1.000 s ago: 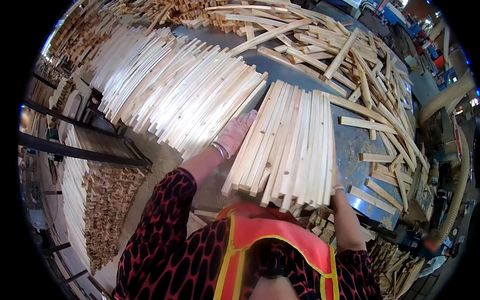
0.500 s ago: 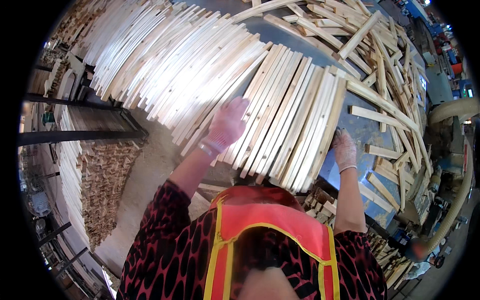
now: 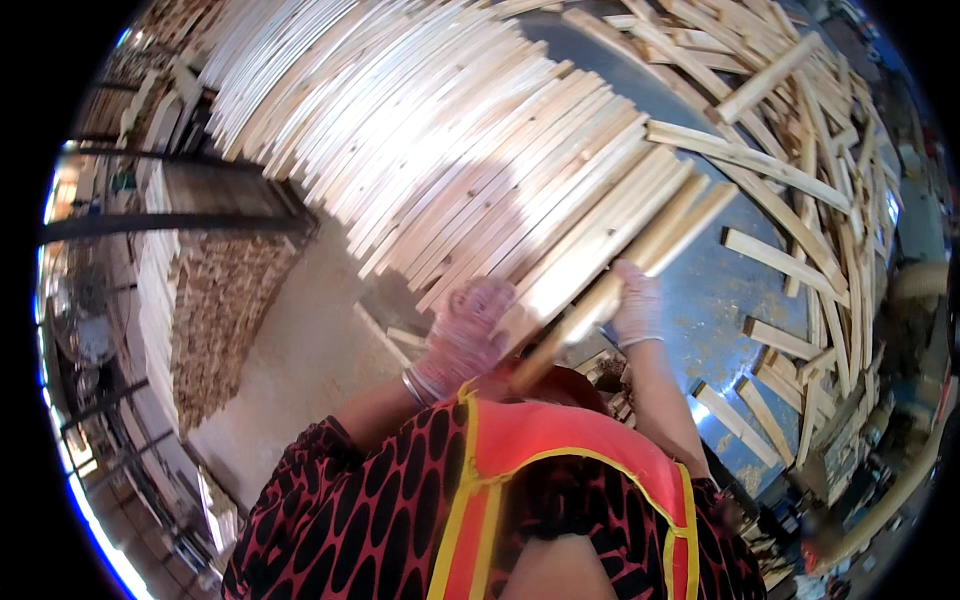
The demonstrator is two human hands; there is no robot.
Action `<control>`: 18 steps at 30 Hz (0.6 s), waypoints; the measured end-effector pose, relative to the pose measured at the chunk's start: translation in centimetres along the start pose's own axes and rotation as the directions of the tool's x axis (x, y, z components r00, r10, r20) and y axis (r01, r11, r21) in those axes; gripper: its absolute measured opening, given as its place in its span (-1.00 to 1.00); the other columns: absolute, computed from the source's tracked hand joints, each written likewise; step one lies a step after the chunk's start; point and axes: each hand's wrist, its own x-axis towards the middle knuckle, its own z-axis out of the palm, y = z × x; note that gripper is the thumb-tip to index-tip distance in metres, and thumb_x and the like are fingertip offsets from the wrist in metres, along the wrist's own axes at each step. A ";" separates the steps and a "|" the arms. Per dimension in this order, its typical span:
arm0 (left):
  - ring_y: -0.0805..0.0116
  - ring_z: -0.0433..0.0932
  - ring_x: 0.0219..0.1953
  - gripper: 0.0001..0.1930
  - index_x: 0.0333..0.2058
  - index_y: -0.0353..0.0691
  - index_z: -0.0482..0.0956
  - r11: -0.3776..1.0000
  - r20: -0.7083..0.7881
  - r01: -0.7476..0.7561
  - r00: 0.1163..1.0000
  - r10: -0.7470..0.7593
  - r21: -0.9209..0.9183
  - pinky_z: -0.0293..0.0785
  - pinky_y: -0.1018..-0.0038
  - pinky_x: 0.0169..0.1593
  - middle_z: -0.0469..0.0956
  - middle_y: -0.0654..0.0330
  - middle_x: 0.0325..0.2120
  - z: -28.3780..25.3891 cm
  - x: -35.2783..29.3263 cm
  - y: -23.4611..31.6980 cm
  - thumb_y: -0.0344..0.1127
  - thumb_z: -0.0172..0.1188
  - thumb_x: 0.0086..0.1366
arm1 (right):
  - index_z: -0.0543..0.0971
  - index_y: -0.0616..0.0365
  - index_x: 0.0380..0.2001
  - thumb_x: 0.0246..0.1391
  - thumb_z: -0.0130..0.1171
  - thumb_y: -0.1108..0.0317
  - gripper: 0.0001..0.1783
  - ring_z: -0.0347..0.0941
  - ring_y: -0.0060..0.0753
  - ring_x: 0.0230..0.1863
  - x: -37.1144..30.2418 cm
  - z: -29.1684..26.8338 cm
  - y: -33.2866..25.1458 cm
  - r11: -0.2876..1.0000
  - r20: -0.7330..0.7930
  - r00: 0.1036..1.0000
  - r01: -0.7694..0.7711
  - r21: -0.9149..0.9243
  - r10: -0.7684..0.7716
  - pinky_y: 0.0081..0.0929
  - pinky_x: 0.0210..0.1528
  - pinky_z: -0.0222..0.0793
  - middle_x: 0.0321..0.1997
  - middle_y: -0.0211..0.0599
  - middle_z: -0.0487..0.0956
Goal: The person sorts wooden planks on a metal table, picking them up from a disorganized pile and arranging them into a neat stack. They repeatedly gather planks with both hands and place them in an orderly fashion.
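A long row of pale wooden strips lies side by side on the table, slanting from near left to far right. My right hand, in a pale work glove, grips the outermost wooden strip at the row's right end. That strip is tilted and stands slightly apart from its neighbours. My left hand, gloved as well, is against the near ends of the strips. Motion smears its fingers, so their hold is unclear.
A jumbled heap of loose wooden pieces covers the right side of the blue-grey metal table. A tall stack of lumber stands on the floor at left, beside a dark metal frame. A ribbed hose curves at lower right.
The right-hand group of strips has moved left against the longer row, closing the gap. My left hand has come nearer my body, and my right hand has shifted left onto the end strip.
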 end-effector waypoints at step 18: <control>0.17 0.69 -0.15 -0.56 0.20 -0.21 0.56 0.271 0.513 0.696 0.689 -0.512 -0.665 0.63 0.32 0.06 0.69 0.14 -0.16 12.2 -6.2 -3.1 -0.28 0.34 0.39 | -0.13 0.45 0.58 0.03 0.60 0.15 0.35 0.40 -0.13 0.33 -0.4 -1.5 -2.2 0.907 -0.097 0.969 0.177 -0.381 -0.229 -0.31 0.41 0.31 0.39 0.12 0.44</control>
